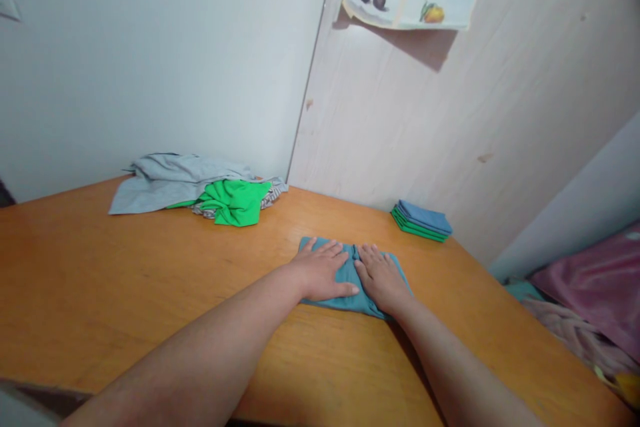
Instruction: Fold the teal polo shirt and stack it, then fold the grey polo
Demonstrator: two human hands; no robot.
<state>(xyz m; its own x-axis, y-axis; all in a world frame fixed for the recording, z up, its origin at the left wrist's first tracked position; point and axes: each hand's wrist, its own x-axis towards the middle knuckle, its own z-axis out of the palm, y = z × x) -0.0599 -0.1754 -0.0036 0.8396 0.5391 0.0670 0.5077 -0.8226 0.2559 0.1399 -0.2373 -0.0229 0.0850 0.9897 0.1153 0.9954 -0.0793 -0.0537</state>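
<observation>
A blue-teal piece of cloth [345,273], folded into a flat rectangle, lies on the wooden table in front of me. My left hand [323,271] rests palm down on its left half, fingers spread and thumb pointing right. On the right half lies my right hand [383,278], also flat, with its fingers stretched away from me. A crease runs down the cloth between the two hands. Parts of the cloth are hidden under my palms.
At the back left of the table [150,280] lies a loose heap of grey cloth [170,180], bright green cloth [235,201] and striped cloth. A neat folded stack [423,220], blue over green, sits at the back right. Walls border the far side; pink fabric [595,287] lies beyond the right edge.
</observation>
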